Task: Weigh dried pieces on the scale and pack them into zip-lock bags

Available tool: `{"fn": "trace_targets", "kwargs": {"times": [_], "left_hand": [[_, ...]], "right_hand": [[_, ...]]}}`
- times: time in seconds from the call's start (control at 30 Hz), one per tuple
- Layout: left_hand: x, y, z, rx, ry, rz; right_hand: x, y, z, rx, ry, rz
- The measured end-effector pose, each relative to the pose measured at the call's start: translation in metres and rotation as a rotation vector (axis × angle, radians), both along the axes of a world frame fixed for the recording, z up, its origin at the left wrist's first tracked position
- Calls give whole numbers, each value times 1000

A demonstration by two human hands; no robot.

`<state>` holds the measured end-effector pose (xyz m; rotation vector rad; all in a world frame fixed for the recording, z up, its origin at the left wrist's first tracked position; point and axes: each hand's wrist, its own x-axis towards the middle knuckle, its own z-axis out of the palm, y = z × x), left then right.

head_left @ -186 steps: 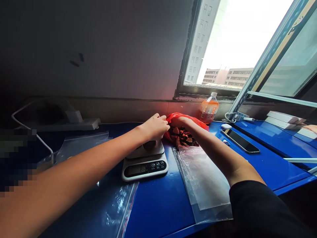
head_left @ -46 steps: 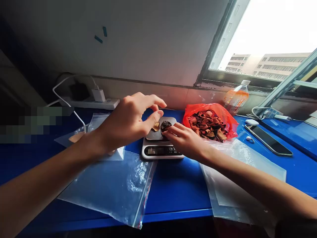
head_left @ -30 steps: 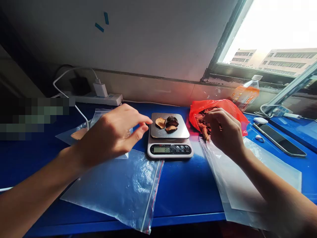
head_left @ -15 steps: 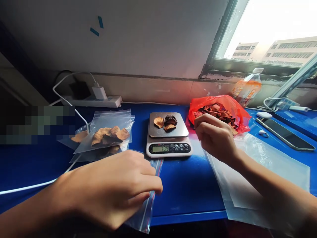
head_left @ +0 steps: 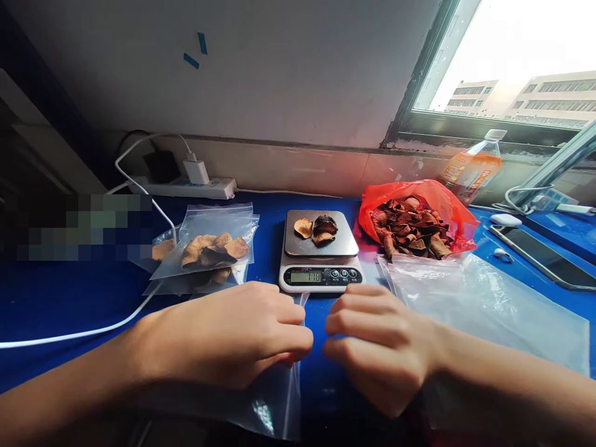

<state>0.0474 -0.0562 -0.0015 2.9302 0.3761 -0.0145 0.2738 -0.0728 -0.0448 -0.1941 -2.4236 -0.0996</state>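
Observation:
My left hand (head_left: pixel 233 338) is closed on a clear zip bag (head_left: pixel 274 413) that hangs over the table's front edge. To its right, in front of the scale, my right hand (head_left: pixel 377 341) is closed with curled fingers. Whatever lies inside those fingers, if anything, is hidden. Between and beyond the hands stands a white kitchen scale (head_left: pixel 319 279) with a steel top and a lit display. Three dried brown slices (head_left: pixel 316 230) rest on its plate. A red plastic bag (head_left: pixel 460 217) full of dried slices (head_left: pixel 414 226) lies open at the back right.
Filled zip bags (head_left: pixel 212 251) lie stacked left of the scale, beside a white cable (head_left: pixel 93 334) and power strip (head_left: pixel 218 188). Flat clear bags (head_left: pixel 503 310) are on the right. Farther right are a phone (head_left: pixel 535 256), earbud (head_left: pixel 503 254), white case (head_left: pixel 506 220) and bottle (head_left: pixel 475 167).
My right hand has moved from the red bag back toward me, to a place in front of the scale and close to my left hand. My left hand keeps its hold on the bag.

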Motion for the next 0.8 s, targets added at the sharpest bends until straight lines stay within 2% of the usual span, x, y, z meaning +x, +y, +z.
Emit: {"fn": "trace_targets", "kwargs": {"times": [0.13,0.23,0.33,0.6,0.8], "left_hand": [[3,-1,-2,23,-110,-59],[4,0,-2,12,-188,-30],[3,3,-3,-2,-219,-1],[4,5,-8,-4,-100,-45],[6,0,-9,-24,-16,-26]], "right_hand": [[-10,-4,-8,32,79,132],[-11,-3,-8,25,88,142],[-12,-4,-3,17,0,104],[-17,-6,-2,16,-78,58],[-16,-7,-2,56,-98,30]]}}
